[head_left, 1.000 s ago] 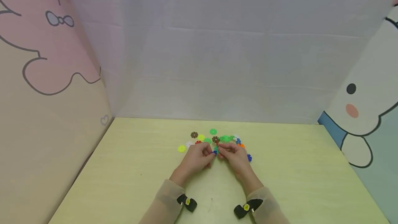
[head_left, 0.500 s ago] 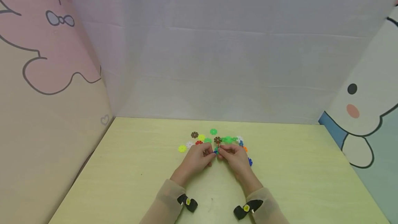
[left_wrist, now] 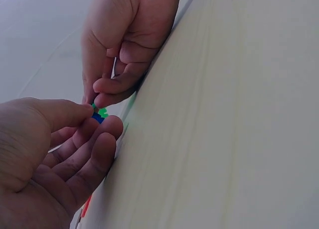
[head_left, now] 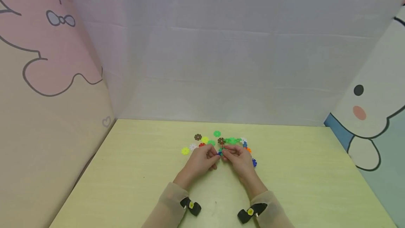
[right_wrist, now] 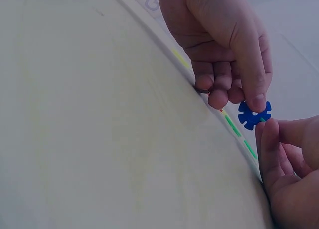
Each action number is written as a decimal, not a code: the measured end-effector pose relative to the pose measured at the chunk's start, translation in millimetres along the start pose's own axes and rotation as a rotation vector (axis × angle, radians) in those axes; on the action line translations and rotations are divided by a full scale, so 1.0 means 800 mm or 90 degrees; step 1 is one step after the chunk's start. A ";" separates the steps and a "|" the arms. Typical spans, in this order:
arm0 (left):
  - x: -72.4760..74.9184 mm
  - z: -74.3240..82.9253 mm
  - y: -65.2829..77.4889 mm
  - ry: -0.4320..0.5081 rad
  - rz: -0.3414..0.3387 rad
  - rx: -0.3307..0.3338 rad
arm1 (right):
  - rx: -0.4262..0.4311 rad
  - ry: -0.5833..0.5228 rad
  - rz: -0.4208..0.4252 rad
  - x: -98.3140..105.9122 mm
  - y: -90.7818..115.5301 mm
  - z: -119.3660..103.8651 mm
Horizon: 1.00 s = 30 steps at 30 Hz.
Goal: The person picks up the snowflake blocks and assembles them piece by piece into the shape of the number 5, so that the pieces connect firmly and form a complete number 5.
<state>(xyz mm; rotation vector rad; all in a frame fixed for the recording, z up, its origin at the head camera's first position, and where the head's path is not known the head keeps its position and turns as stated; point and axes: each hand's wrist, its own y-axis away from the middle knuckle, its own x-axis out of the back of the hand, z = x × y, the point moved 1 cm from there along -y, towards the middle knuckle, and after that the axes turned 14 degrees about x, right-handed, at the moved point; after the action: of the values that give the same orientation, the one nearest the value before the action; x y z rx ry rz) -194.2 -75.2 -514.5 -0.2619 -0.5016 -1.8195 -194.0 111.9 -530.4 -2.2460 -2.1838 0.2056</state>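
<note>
Between the thumb and fingertips of my left hand (head_left: 200,159) is a blue notched snowflake disc (right_wrist: 254,114), seen face-on in the right wrist view. My right hand (head_left: 239,157) pinches a green snowflake disc (left_wrist: 103,111), mostly covered by its fingers, and the two discs meet at their edges. Beyond the fingertips in the head view, a brown disc (head_left: 221,141) and a row of green discs (head_left: 232,140) curve round to the right. A white disc (head_left: 243,140), an orange disc (head_left: 248,150) and a dark blue disc (head_left: 254,163) follow beside my right hand.
Loose discs lie on the pale wooden table (head_left: 126,171) beyond my left hand: a brown one (head_left: 198,137), a far green one (head_left: 217,133), two yellow ones, a white one (head_left: 193,147) and a red one (head_left: 202,145). A pale cloth wall (head_left: 202,80) rises behind the table.
The curved row of brown, green, white and blue discs shifts right and slightly nearer, then a little back. Both hands stay almost in place with their pinch kept.
</note>
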 end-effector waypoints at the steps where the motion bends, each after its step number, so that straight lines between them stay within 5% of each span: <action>1: 0.000 0.000 0.000 0.002 -0.004 0.003 | 0.002 -0.002 0.001 0.000 0.000 0.000; 10: 0.009 -0.006 -0.002 -0.036 -0.024 0.025 | 0.005 0.001 0.003 0.007 -0.003 0.001; 18: 0.047 -0.015 -0.002 -0.017 -0.009 0.037 | 0.002 0.020 -0.001 0.016 -0.008 -0.001; 30: 0.122 -0.040 0.006 -0.039 0.110 0.107 | 0.009 0.024 -0.001 0.028 -0.015 0.000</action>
<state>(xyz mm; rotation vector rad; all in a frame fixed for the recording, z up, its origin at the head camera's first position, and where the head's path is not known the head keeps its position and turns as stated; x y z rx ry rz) -217.1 -174.3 -500.5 -0.2386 -0.6520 -1.5956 -205.4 134.3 -531.0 -2.2209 -2.1591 0.1766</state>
